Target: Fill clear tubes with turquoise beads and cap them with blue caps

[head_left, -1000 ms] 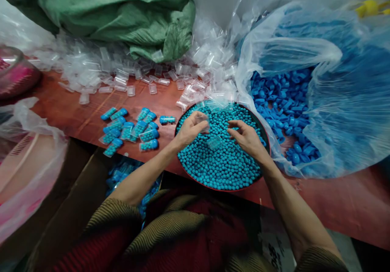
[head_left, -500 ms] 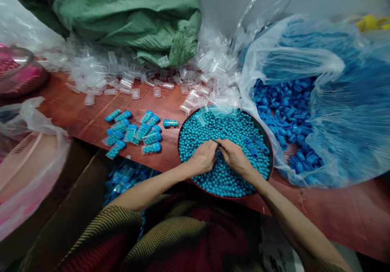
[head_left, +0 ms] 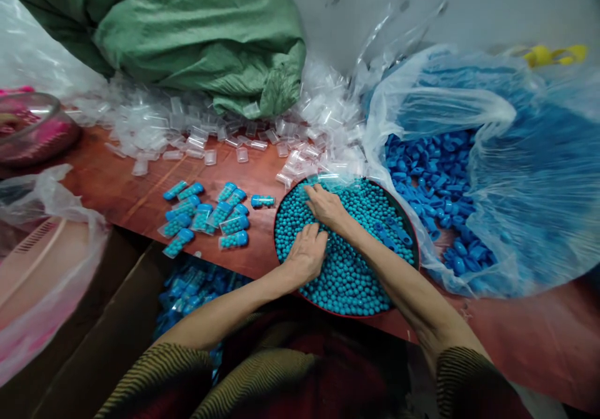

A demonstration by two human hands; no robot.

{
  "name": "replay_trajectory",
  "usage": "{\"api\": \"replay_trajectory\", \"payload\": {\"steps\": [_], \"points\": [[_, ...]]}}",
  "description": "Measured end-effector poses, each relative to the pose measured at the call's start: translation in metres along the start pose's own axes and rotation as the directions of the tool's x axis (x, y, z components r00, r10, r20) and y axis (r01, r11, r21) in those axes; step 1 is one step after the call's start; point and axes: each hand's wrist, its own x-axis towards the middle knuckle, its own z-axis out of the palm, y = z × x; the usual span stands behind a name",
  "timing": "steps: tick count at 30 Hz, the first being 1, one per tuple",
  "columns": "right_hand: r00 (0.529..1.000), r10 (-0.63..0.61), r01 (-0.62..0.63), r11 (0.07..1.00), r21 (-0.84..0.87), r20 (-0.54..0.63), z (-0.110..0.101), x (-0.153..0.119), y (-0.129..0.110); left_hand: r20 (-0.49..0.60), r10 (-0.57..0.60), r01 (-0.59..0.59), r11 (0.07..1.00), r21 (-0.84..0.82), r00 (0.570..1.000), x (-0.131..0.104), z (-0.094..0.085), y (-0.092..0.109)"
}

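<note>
My left hand (head_left: 305,255) is curled low over the round tray (head_left: 417,244) of turquoise beads (head_left: 356,281); whatever its fingers hold is hidden. Just beyond it, my right hand (head_left: 325,206) reaches across to the tray's upper left, thumb and fingertips closed around a small clear tube that is hardly visible. Two blue caps (head_left: 385,236) lie on the beads at the right. Left of the tray, several bead-filled tubes with blue caps (head_left: 234,224) rest on the red-brown table (head_left: 154,187), one (head_left: 262,201) apart from the others.
Clear tubes (head_left: 154,119) are heaped along the back, by a green cloth bundle (head_left: 201,31). On the right, a plastic bag (head_left: 539,175) spills blue caps (head_left: 435,175). A glass bowl (head_left: 37,125) stands far left. More filled tubes (head_left: 197,287) lie below the table's front edge.
My hands have come apart. The right has moved up and left to the tray's far side, while the left has turned slightly over the beads. The view has shifted slightly.
</note>
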Motion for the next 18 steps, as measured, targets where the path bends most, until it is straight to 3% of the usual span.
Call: {"api": "replay_trajectory", "payload": {"steps": [3, 6, 11, 14, 18], "points": [[0.994, -0.094, 0.101, 0.985, 0.141, -0.053, 0.013, -0.016, 0.019, -0.089, 0.004, -0.006, 1.000, -0.017, 0.996, 0.002, -0.003, -0.011], [0.986, -0.149, 0.162, 0.955, 0.248, -0.073, 0.024, -0.039, 0.037, -0.085, 0.010, -0.014, 0.999, -0.047, 0.996, 0.010, -0.006, -0.020], [0.978, -0.040, 0.110, 0.931, 0.348, -0.203, 0.018, -0.046, 0.038, 0.017, 0.120, -0.120, 0.993, -0.005, 0.993, 0.013, -0.009, -0.017], [0.980, 0.027, 0.021, 0.971, 0.239, -0.197, 0.002, -0.028, 0.022, 0.043, 0.168, -0.170, 0.984, 0.049, 0.985, 0.004, -0.009, -0.012], [0.999, 0.041, -0.041, 0.999, -0.030, 0.009, -0.007, -0.002, 0.001, -0.057, 0.066, -0.061, 0.994, 0.087, 0.996, -0.004, -0.016, -0.017]]}}
